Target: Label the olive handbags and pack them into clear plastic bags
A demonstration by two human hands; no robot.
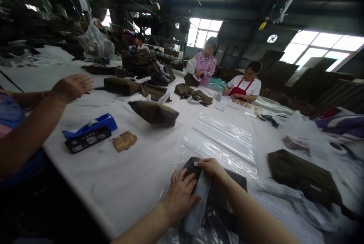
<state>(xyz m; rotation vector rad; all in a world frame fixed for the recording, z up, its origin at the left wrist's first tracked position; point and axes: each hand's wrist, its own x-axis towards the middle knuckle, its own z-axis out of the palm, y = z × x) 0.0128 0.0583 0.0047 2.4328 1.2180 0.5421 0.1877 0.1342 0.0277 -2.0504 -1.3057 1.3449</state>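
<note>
A dark grey bag (237,179) lies in front of me at the table's near edge, partly covered by clear plastic. My left hand (182,196) rests on its left side, fingers spread. A pale, translucent strip (199,206) runs down the bag between my hands. At the bag's top end, my right hand (212,169) is closed in a pinch on a small white tag (196,163). My right forearm hides part of the bag. Just beyond it, clear plastic bags (224,139) lie flat.
A co-worker's arm (36,126) reaches in from the left. Near it are a blue tape dispenser (99,124), a black case (88,139) and brown cards (124,141). An olive pouch (155,113) lies mid-table, another olive bag (304,175) right. Two people work across the table.
</note>
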